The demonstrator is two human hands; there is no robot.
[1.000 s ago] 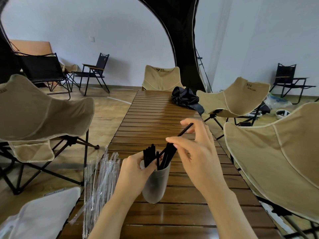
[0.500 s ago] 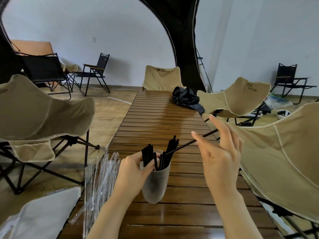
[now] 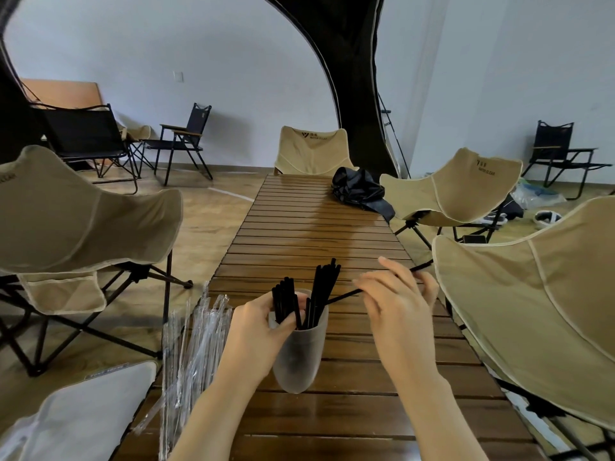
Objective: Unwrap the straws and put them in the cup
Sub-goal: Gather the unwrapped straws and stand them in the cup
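Observation:
A frosted grey cup (image 3: 299, 357) stands on the wooden slat table (image 3: 319, 227), filled with several black straws (image 3: 321, 287). My left hand (image 3: 256, 331) grips the cup near its rim, thumb against a clump of straws. My right hand (image 3: 399, 301) pinches one black straw (image 3: 342, 296) that slants low to the right, its lower end at the cup's mouth and its far end poking out past my fingers. A pile of clear plastic straw wrappers (image 3: 196, 347) lies at the table's left edge.
A black bag (image 3: 361, 191) lies at the table's far right. Beige folding chairs stand close on the left (image 3: 80, 221), the right (image 3: 532, 294) and at the far end (image 3: 312, 151). A grey cushion (image 3: 76, 417) sits at the bottom left.
My right hand has drawn away from the cup to the right, tilting the pinched straw down to a flat slant. The left hand and cup have stayed put.

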